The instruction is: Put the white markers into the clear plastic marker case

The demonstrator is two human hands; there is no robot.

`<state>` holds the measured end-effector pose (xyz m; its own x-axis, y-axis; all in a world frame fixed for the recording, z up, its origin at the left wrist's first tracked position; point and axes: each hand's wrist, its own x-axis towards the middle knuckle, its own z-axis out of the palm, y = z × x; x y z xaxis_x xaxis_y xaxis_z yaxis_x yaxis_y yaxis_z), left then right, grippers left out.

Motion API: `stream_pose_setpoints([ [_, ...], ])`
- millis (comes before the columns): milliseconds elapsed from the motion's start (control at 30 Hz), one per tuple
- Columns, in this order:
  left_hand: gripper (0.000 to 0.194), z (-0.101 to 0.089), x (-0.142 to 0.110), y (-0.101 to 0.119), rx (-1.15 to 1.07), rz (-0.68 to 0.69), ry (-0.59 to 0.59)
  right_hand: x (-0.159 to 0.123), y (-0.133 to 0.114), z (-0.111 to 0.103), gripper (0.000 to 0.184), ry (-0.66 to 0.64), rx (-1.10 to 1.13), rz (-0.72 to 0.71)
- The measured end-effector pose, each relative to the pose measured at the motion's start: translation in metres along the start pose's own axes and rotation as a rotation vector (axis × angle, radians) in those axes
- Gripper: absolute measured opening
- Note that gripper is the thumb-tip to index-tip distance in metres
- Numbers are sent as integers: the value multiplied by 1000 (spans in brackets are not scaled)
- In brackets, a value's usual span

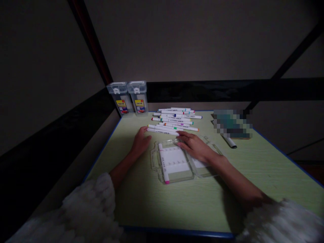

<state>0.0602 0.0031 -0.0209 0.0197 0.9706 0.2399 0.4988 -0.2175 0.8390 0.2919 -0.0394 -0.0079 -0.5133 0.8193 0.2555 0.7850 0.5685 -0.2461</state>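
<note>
A white marker (163, 131) lies at the near side of a loose pile of markers (177, 118) with various coloured ends. At its left end are the fingertips of my left hand (141, 141), thumb apart from the fingers. My right hand (196, 146) reaches its stretched fingertips to the marker's right end, thumb apart too. Neither hand visibly closes around it. Below my right hand lies an opened clear plastic case (178, 178), partly covered by that hand and wrist. One marker with a pink end (163, 165) rests along the left side of the case.
Two clear lidded boxes (120, 99) with yellow labels stand at the table's back left corner. To the right is a blurred-out flat item (231, 125), with a white rolled or tube-like piece (230, 141) by it. The pale green table (152, 206) has a blue edge.
</note>
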Motion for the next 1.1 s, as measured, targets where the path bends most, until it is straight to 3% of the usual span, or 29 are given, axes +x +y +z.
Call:
stream_pose_setpoints([
  [633, 35, 1, -4, 15, -249, -163, 46, -3, 0, 1, 40, 66, 98, 19],
  [900, 38, -1, -6, 17, -248, -140, 75, -4, 1, 1, 39, 135, 110, 33],
  [1100, 33, -2, -6, 15, -183, -45, 106, -5, 2, 0, 37, 189, 119, 43],
])
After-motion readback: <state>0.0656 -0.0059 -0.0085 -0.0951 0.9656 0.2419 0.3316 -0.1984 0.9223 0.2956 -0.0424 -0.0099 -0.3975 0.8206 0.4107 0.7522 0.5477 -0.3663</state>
